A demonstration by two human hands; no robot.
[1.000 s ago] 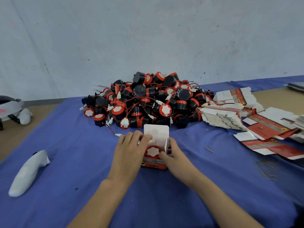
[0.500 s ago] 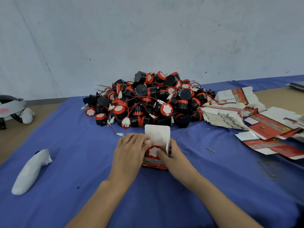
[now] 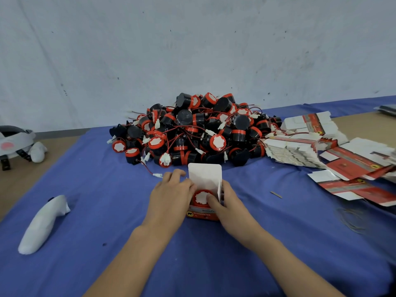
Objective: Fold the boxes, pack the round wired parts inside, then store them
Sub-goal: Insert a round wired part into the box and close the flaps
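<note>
Pressing the part [image 3: 201,197] down into the box [image 3: 203,215], mid-worktop [image 3: 96,200], the right hand [image 3: 227,206] clasps the box's right wall, thumb on the part; the left hand [image 3: 171,194] grips the left wall. Thin card buckles easily, so hold the walls low. The part sits deeper than a second ago.

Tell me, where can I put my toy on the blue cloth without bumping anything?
Bare blue cloth lies between the white padded thing and the left hand, and along the near edge outside both arms. Crowded: the pile of round parts at the back, flat boxes on the right, the open box in the right hand.
</note>
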